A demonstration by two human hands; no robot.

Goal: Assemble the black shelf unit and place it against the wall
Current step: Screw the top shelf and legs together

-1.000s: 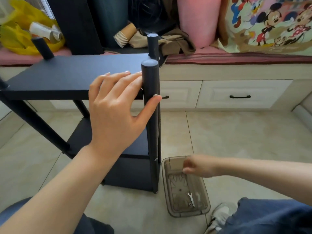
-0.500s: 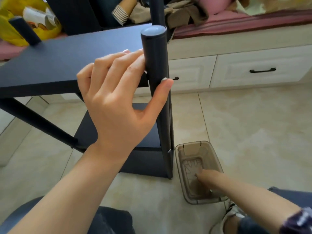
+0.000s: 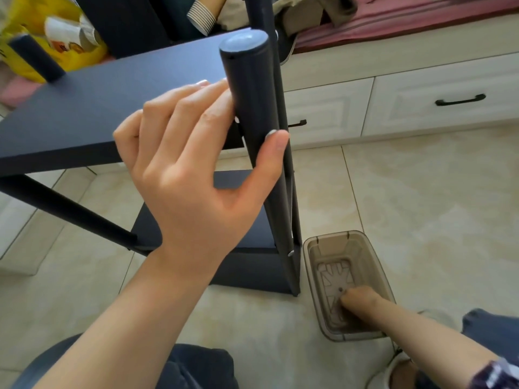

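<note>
Shelf unit (image 3: 98, 108), two hands (image 3: 191, 178) (image 3: 358, 301), one tray (image 3: 375, 262)

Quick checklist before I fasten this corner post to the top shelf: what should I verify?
1. Left hand steadying the corner post: ok, thumb and fingers pinch it.
2. Post flush with the top shelf: cannot tell, the hand covers the joint.
3. Right hand inside the brown box: ok.
4. Fastener or tool in that hand: cannot tell, fingers hide it.
5. Silver fastener head low on the post: ok.
</note>
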